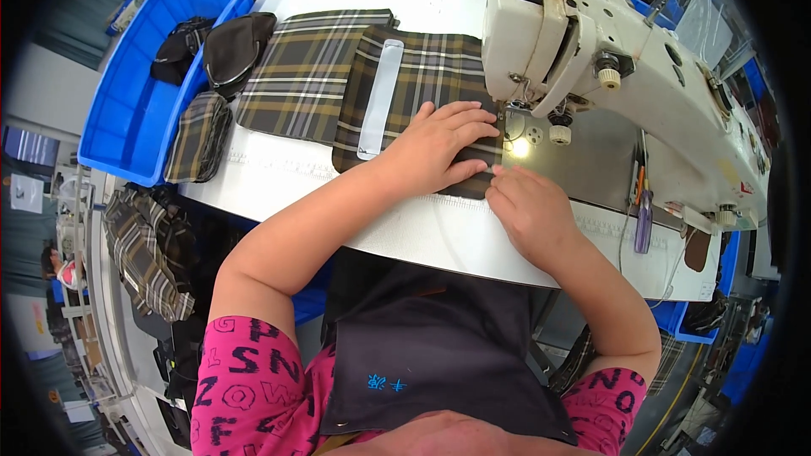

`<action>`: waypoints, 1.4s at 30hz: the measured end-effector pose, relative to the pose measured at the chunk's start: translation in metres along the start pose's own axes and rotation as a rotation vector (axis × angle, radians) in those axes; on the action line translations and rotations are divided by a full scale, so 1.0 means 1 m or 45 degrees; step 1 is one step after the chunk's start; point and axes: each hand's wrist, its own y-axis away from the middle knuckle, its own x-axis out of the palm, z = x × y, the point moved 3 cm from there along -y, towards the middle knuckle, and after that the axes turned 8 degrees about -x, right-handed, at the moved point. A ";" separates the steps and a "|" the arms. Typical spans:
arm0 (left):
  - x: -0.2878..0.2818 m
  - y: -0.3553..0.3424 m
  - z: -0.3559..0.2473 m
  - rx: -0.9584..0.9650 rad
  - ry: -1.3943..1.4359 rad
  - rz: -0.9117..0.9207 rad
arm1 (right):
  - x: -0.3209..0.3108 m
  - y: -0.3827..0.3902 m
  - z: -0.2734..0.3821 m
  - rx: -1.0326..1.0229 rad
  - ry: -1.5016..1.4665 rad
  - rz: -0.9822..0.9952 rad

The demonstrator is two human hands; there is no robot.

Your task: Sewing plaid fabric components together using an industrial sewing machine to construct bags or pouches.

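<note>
A dark plaid fabric piece (435, 63) in brown, black and white lies on the sewing table, its right edge close beside the needle area of a white sewing machine (612, 42). A pale strip (382, 100) lies lengthwise on that piece. My left hand (443, 149) rests flat on the fabric with its fingers stretched toward the needle. At the fabric's lower right corner, the fingers of my right hand (532, 209) are closed on its edge. Under the needle, a lamp lights the metal plate (574, 148).
Another plaid piece (296, 72) lies to the left, beside a folded plaid stack (198, 137) and a dark pouch (236, 52). A blue bin (127, 93) holds black items. A purple-handled screwdriver (644, 224) lies right of my right hand. Plaid cloth (148, 253) hangs at lower left.
</note>
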 end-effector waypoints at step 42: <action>0.000 -0.087 0.071 -0.035 -0.153 -0.110 | 0.007 -0.001 -0.029 0.508 0.175 0.075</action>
